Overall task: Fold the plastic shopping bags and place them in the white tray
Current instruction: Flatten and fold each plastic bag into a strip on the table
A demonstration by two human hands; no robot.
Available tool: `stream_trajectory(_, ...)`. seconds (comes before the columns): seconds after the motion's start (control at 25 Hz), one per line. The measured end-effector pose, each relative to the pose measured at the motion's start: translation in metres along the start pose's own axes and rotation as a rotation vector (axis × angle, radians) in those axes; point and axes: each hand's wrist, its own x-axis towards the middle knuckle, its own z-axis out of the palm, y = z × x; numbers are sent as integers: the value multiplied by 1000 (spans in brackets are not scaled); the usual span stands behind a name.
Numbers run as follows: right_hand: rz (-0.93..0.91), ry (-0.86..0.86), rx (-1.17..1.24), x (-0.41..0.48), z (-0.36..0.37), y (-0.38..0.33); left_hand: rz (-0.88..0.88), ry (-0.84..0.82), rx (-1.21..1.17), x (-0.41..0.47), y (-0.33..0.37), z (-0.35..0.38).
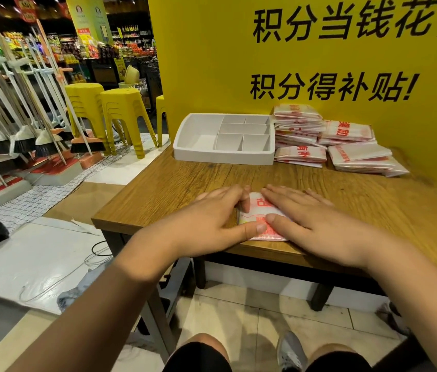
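Note:
A folded white plastic bag (258,210) with red print lies flat near the front edge of the wooden table (174,183). My left hand (212,221) rests at its left side, fingers bent over the bag's left edge and thumb pressing the lower part. My right hand (300,213) lies flat on the bag's right half, fingers straight, pressing it down. The white tray (222,157) with several empty compartments stands at the back of the table. Several stacks of plastic bags (327,140) lie to the tray's right.
A yellow wall (319,63) with black lettering rises behind and to the right of the table. Yellow stools (120,114) and a rack of brooms (24,124) stand on the floor to the left. My legs and a grey shoe show below the table edge.

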Motion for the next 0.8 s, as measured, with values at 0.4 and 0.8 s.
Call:
stream_trajectory(0.4,-12,108,102,-5,6,15,80,49,-42,3,-20,7)
stream_trajectory(0.8,88,396,81,-5,10,3,-140,199,30,9,7,15)
